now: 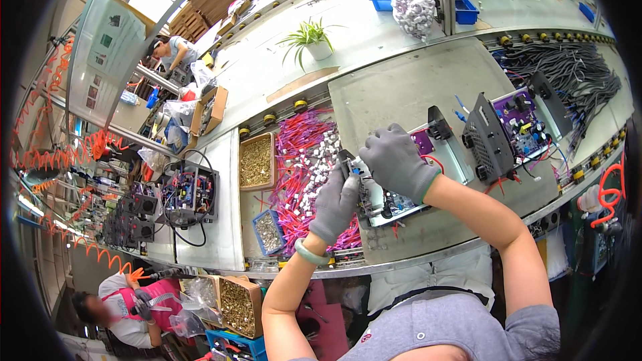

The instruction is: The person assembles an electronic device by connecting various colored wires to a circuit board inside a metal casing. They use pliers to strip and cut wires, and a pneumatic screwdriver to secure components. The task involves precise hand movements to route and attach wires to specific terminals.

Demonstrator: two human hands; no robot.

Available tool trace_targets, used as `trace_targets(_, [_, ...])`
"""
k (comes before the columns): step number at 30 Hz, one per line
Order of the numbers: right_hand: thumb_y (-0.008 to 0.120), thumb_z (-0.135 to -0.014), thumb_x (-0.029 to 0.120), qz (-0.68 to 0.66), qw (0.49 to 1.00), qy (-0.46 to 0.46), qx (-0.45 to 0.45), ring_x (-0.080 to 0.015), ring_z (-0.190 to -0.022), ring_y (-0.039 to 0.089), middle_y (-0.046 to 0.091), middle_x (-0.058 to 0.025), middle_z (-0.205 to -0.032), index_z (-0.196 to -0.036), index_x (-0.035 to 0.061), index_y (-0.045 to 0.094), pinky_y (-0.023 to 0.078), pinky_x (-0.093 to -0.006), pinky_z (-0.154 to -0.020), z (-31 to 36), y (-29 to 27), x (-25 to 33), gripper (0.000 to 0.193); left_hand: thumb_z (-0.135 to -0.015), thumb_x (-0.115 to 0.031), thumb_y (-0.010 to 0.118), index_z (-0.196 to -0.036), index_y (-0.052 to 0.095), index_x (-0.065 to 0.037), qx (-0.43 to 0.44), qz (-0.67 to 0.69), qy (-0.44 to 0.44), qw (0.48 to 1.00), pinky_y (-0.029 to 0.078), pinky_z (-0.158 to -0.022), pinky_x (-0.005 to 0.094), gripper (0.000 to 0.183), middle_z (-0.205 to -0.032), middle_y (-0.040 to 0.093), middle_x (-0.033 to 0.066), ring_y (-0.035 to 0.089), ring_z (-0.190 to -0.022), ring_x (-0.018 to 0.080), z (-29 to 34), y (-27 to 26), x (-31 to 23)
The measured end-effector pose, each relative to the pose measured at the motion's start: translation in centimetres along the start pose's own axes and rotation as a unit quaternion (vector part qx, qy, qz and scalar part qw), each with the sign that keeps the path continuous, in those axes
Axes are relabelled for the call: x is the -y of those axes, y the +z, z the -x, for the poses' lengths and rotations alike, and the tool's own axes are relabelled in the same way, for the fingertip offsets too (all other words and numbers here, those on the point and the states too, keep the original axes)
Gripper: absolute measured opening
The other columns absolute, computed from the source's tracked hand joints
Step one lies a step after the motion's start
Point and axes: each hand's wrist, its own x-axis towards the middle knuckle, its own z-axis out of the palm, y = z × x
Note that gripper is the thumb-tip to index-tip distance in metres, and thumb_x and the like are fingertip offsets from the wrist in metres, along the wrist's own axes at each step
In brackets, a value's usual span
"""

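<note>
Landmark: open metal chassis (401, 194) with a circuit board inside, lying on the grey counter (401, 87) in front of the person.

- Left hand (334, 204), grey glove, green bangle at the wrist: at the chassis's left end, fingers curled closed on a small white connector (355, 165) at that edge.
- Right hand (396, 160), grey glove: over the chassis's upper left part, fingers bent together on the same connector, touching the left hand.
- Pile of pink and red wires with white plugs (304, 167): just left of the chassis.
- Tray of brass-coloured small parts (256, 160): left of the wire pile.
- Second chassis with a purple board (515, 127): right of the landmark, near it.
- Bundle of dark cables (575, 73): beyond the second chassis, well apart from the landmark.
- Potted green plant (311, 39): far side of the counter.
</note>
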Motion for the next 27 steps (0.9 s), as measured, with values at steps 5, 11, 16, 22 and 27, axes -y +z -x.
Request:
trace_targets(5, [0.065, -0.068, 0.013, -0.041, 0.998, 0.026, 0.051, -0.0245, -0.082, 0.063, 0.063, -0.0057, -0.075, -0.072, 0.0121, 0.064, 0.045, -0.039, -0.078, -0.9, 0.4, 0.0, 0.004, -0.098, -0.037, 0.043, -0.12, 0.054, 0.001, -0.013, -0.029, 0.022, 0.999, 0.046, -0.065, 0.0475, 0.045, -0.075, 0.061, 0.021, 0.063, -0.071, 0.0388, -0.1, 0.1, -0.2])
trace_targets(11, [0.065, -0.067, 0.011, -0.003, 0.995, 0.049, 0.087, -0.0264, -0.08, 0.064, 0.064, -0.0079, -0.076, -0.072, 0.0101, 0.065, 0.046, -0.0395, -0.075, -0.9, 0.4, 1.4, 0.005, -0.098, -0.043, 0.038, -0.127, 0.048, 0.002, -0.004, -0.087, 0.044, 0.995, 0.047, -0.067, 0.0525, 0.054, -0.073, 0.063, 0.022, 0.063, -0.073, 0.0436, -0.5, 0.0, 0.1])
trace_targets(16, [0.066, -0.071, 0.014, -0.058, 0.987, 0.073, 0.131, -0.0303, -0.079, 0.069, 0.069, -0.0128, -0.079, -0.075, 0.009, 0.07, 0.052, -0.0426, -0.073, -1.3, -0.2, 0.6, 0.008, -0.098, -0.042, 0.039, -0.127, 0.049, 0.001, -0.001, -0.067, 0.026, 0.997, 0.047, -0.07, 0.0529, 0.052, -0.078, 0.064, 0.0247, 0.064, -0.077, 0.0447, -0.7, 0.3, 0.2])
trace_targets(22, [0.063, -0.085, 0.02, -0.077, 0.993, 0.028, 0.079, -0.0327, -0.092, 0.067, 0.069, -0.0151, -0.095, -0.108, 0.0117, 0.068, 0.053, -0.042, -0.085, -0.9, -4.5, -4.0, 0.026, -0.097, -0.042, 0.043, -0.132, 0.048, -0.001, -0.008, 0.058, 0.074, 0.996, 0.048, -0.077, 0.0463, 0.054, -0.087, 0.065, 0.0206, 0.064, -0.082, 0.0371, -0.1, -0.8, 0.7])
trace_targets(27, [0.058, -0.091, 0.023, -0.083, 0.98, 0.174, 0.057, -0.0365, -0.091, 0.065, 0.068, -0.0176, -0.095, -0.112, 0.0079, 0.065, 0.051, -0.0428, -0.082, 3.9, -4.3, -10.9, 0.027, -0.097, -0.044, 0.047, -0.125, 0.053, 0.0, 0.05, 0.041, 0.004, 0.998, 0.05, -0.084, 0.041, 0.053, -0.092, 0.067, 0.0183, 0.066, -0.088, 0.0335, -1.4, -0.7, 1.4])
